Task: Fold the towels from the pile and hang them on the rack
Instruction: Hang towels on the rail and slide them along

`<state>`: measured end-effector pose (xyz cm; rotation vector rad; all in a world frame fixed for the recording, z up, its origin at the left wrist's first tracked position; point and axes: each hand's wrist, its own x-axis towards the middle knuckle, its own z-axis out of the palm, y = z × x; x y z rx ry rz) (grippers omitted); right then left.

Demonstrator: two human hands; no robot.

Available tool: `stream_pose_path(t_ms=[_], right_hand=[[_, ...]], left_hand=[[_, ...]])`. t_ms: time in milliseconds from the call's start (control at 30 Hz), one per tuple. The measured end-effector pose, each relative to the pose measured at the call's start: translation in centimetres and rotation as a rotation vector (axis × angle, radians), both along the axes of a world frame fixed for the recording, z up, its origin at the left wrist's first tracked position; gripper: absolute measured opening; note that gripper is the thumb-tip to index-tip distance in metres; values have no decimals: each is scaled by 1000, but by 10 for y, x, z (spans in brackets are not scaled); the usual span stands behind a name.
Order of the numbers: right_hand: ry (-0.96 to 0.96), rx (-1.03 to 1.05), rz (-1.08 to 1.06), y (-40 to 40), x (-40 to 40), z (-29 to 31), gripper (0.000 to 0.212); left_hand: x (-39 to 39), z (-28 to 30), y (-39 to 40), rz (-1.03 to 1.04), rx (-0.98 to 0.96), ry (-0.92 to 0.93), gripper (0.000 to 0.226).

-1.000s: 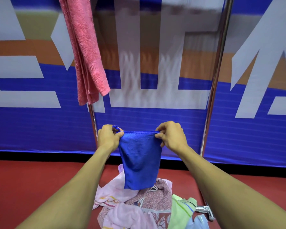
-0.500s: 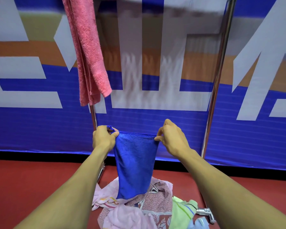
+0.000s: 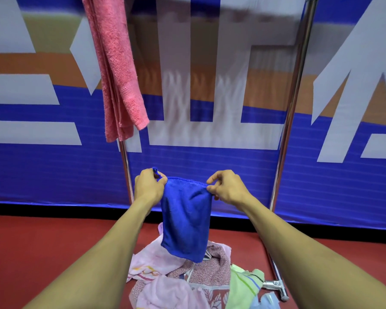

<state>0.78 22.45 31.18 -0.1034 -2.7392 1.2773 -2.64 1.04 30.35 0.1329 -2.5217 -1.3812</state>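
Note:
A small blue towel (image 3: 185,221) hangs folded between my hands, its top edge stretched level. My left hand (image 3: 148,188) pinches its left top corner, with a blue loop sticking up above the fingers. My right hand (image 3: 228,187) pinches the right top corner. Below the towel a pile of towels (image 3: 176,279) in pink, patterned mauve, green and light blue lies on the red floor. A pink towel (image 3: 116,70) hangs folded at the left end of the metal rack (image 3: 295,97).
The rack's left post (image 3: 126,172) and right post stand just behind my hands, and its foot (image 3: 275,284) runs along the floor at the right. A blue, white and orange banner (image 3: 54,170) covers the wall behind.
My hands came slightly closer together and the blue towel's top edge levelled. The towel swung a little to the right above the pile.

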Motion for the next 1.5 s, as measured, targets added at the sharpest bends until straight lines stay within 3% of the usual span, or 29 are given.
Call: stream_pose_path(t_ms=[133,333,567,700,800,867,1000,1100,1333,1500], right_hand=[[-10,-127,31,-8,-1,3,10],[86,-147,119,-19,-2,2,14],[154,-281,114,-31,1,3,23],[155,-317,96,-28,0,4,9],[145,-360,153,-25,1,7,24],[168,-331,142,-25,1,8,26],[230,-59,68,-16,3,14,30],[174,-74,195,-12,5,13,34],[189,-9,229,-10,2,10,20],[363,63,91,-16,2,11,7]], left_hand=[[4,1,9,-22,12,31,14],[12,4,23,-120,49,22,12],[15,3,39,-260,253,-9,8],[17,4,35,-352,312,-7,5],[18,7,31,-394,252,-6,17],[17,8,31,-337,228,15,15],[14,8,28,-278,252,39,27],[14,9,24,-306,272,43,34],[17,12,23,-305,383,61,37],[12,11,24,-136,309,113,31]])
